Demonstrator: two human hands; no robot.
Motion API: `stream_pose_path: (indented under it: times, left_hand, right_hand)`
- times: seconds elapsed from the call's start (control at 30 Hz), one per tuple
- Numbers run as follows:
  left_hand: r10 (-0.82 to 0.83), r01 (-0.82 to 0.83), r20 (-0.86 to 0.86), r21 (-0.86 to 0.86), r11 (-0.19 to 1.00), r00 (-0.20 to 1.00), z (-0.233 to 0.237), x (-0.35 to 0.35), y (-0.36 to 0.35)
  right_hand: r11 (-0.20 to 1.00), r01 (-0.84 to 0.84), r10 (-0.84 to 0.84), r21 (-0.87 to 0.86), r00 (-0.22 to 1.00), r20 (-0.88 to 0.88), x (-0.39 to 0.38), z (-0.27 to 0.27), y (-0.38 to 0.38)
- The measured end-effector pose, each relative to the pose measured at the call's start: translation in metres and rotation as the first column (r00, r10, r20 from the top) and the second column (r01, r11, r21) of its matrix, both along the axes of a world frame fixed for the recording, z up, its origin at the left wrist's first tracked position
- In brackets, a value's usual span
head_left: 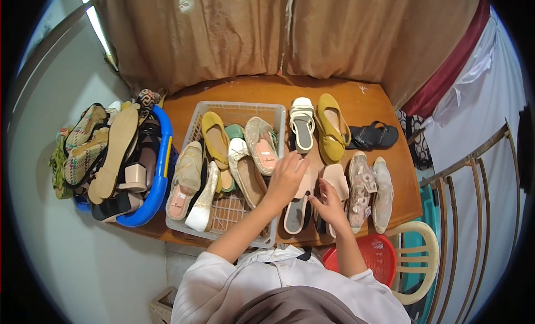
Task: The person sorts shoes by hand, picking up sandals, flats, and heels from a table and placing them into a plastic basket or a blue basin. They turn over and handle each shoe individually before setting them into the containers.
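On the wooden table, a pale pink sandal with a dark-edged grey insole [294, 217] lies before me. My left hand [287, 178] is at its upper left side, fingers bent over its edge. My right hand [330, 206] rests between it and a second pale pink sandal [336, 179], thumb and fingers apart, the thumb close to the first one. Above my left hand is a white strappy sandal with a grey insole [302, 126]. Mustard flats [331, 123] lie to its right. My fingers partly hide both pink sandals.
A clear plastic basket [267, 107] with several flats stands left of centre. Further left, a blue basket [161, 182] overflows with shoes. Black sandals [374, 136] and lacy beige flats [361, 187] lie rightward. A red stool [374, 257] and a cream chair [428, 251] stand below the table's edge.
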State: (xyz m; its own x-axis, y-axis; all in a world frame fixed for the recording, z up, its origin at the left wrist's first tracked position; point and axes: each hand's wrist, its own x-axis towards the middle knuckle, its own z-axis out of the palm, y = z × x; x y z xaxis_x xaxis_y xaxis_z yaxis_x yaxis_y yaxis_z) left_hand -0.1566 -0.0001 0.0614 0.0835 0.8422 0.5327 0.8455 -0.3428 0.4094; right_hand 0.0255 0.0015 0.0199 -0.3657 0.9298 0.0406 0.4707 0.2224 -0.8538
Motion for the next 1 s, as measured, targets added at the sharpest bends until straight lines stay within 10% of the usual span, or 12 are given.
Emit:
stream_pose_path:
  times: [0.1, 0.33, 0.6, 1.0]
  left_hand:
    - [0.288, -0.295, -0.152, -0.02, 0.955, 0.945, 0.02, -0.028, -0.021]
    - [0.224, -0.276, -0.207, -0.267, 0.923, 0.952, -0.004, -0.069, -0.034]
    - [0.202, -0.187, 0.13, -0.123, 0.975, 0.971, -0.002, -0.11, -0.054]
    - [0.413, -0.417, 0.06, 0.165, 0.894, 0.909, 0.031, -0.175, -0.139]
  right_hand:
    - [1.0, 0.016, -0.016, -0.003, 0.999, -0.039, -0.004, 0.008, -0.001]
    - [0.993, -0.108, 0.114, 0.052, 0.986, -0.121, -0.07, 0.034, -0.007]
    - [0.943, -0.071, 0.092, 0.325, 0.995, -0.05, -0.15, 0.013, 0.0]
    - [0.922, -0.093, 0.024, 0.375, 0.983, 0.184, -0.155, 0.006, -0.002]
